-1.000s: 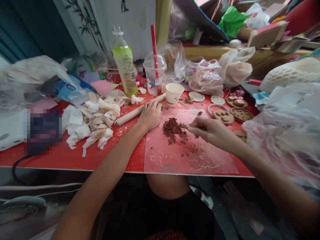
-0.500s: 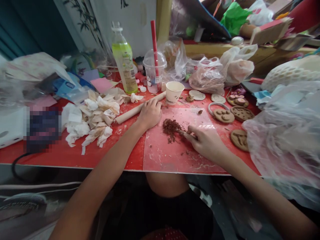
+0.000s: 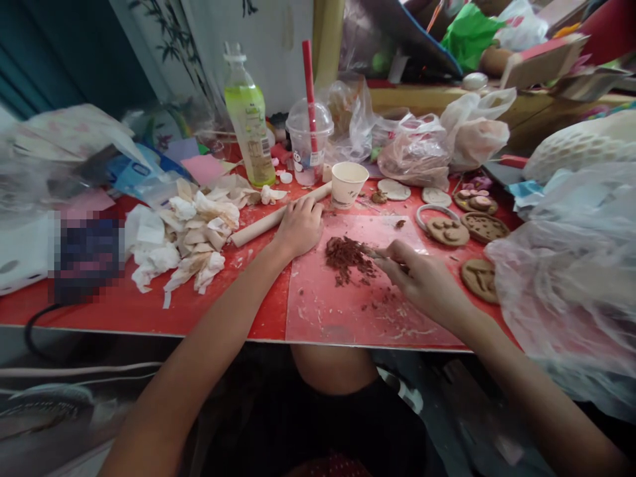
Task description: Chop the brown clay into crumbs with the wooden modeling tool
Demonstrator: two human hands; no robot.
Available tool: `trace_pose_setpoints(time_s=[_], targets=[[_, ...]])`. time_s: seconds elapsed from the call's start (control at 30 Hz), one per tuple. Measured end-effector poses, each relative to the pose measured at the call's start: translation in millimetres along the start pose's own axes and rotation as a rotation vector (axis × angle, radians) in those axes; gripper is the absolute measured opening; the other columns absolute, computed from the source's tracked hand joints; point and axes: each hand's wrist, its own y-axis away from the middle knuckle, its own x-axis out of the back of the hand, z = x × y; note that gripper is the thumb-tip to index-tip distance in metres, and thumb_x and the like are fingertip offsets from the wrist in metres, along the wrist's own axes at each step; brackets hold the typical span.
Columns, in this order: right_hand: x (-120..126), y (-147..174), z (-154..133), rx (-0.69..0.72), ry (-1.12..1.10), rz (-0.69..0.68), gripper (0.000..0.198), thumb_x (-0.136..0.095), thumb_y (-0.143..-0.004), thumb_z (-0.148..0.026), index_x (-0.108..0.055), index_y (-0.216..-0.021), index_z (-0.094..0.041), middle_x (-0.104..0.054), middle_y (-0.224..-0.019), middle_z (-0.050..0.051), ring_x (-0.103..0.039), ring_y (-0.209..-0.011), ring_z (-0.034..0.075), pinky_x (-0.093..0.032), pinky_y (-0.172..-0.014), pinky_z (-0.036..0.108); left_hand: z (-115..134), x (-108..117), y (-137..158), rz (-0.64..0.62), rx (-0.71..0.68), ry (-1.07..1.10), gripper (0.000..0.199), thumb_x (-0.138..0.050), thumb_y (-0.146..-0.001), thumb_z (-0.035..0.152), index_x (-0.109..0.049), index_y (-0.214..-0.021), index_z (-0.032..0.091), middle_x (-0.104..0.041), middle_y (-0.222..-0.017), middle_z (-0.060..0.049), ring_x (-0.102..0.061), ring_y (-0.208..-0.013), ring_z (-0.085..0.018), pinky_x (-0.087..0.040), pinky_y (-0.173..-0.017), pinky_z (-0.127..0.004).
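Observation:
My right hand (image 3: 415, 271) grips a thin stick-like tool (image 3: 370, 252), its tip in a crumbly heap of reddish-brown clay (image 3: 342, 255). The exact kind of tool is hard to make out. Beneath the heap lies a clear plastic mat (image 3: 322, 318) on the red table. My left hand (image 3: 302, 225) rests palm down at the mat's left edge, fingers stretched over or against a pale rolling pin (image 3: 263, 224). Just beyond that hand stands a white paper cup (image 3: 348, 185). Small brown crumbs are scattered over the mat.
Crumpled tissues (image 3: 193, 232) lie left. A green-labelled bottle (image 3: 251, 132) and a domed plastic cup (image 3: 309, 142) with a red straw stand behind. Right are round clay pieces (image 3: 448, 230), a white ring (image 3: 422, 213) and a large plastic bag (image 3: 571, 285). The table's front edge (image 3: 199, 336) is near.
My right hand has shifted slightly right and up with the tool. The brown clay heap is more spread out toward the right. My left hand stays in place.

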Motion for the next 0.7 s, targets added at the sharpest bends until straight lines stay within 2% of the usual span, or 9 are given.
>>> trace_pose_setpoints(time_s=[0.07, 0.27, 0.5, 0.7], targets=[[-5.4, -5.7, 2.9, 0.011, 0.034, -0.01, 0.024, -0.043, -0.092, -0.042, -0.051, -0.08, -0.022, -0.063, -0.067, 0.004, -0.055, -0.056, 0.017, -0.034, -0.055, 0.028, -0.5, -0.5, -0.2, 0.004, -0.003, -0.01, 0.032, -0.039, -0.094, 0.023, -0.058, -0.115, 0.009, -0.057, -0.122, -0.016, -0.051, -0.119, -0.031, -0.038, -0.101, -0.047], [-9.2, -7.0, 9.8, -0.038, -0.012, -0.021, 0.026, -0.042, -0.092, -0.044, -0.054, -0.084, -0.022, -0.068, -0.074, 0.006, -0.061, -0.066, 0.02, -0.036, -0.058, 0.028, -1.3, -1.4, -0.6, 0.005, -0.009, 0.001, 0.031, -0.039, -0.093, 0.023, -0.058, -0.114, 0.011, -0.057, -0.123, -0.015, -0.051, -0.118, -0.03, -0.038, -0.1, -0.047], [-15.5, 1.2, 9.4, 0.026, 0.24, 0.017, 0.028, -0.035, -0.094, -0.039, -0.056, -0.089, -0.021, -0.065, -0.066, 0.006, -0.058, -0.057, 0.019, -0.028, -0.052, 0.026, -2.2, -2.0, -0.4, 0.002, 0.0, 0.007, 0.031, -0.038, -0.093, 0.023, -0.057, -0.115, 0.012, -0.057, -0.123, -0.015, -0.051, -0.118, -0.03, -0.037, -0.102, -0.048], [-14.1, 8.5, 7.3, 0.006, 0.312, -0.017, 0.028, -0.034, -0.095, -0.037, -0.056, -0.091, -0.02, -0.065, -0.065, 0.007, -0.059, -0.059, 0.02, -0.026, -0.051, 0.027, -3.5, -2.2, -0.4, 0.006, -0.007, -0.022, 0.03, -0.039, -0.094, 0.024, -0.058, -0.114, 0.013, -0.058, -0.123, -0.014, -0.051, -0.118, -0.029, -0.038, -0.102, -0.046]])
